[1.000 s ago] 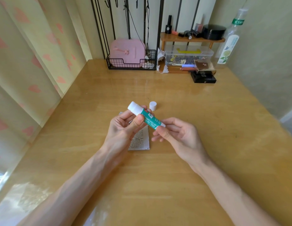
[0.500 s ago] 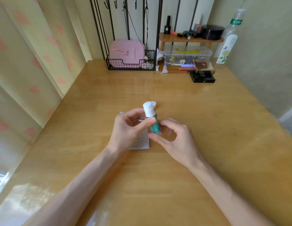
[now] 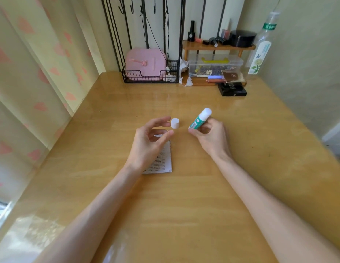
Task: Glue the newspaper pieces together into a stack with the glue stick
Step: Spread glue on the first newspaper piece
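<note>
Green glue stick [image 3: 198,121] tilted, white cap [image 3: 175,123] upright, newspaper pieces [image 3: 161,160] flat

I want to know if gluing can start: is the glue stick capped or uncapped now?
Uncapped. The white cap stands on the table, apart from the glue stick that the right hand holds.

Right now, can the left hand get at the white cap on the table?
Probably yes: the left hand is open and empty, its fingertips close beside the cap, with nothing between them.

Glossy wooden table [image 3: 184,196] — printed paper piece [image 3: 162,160]
</note>
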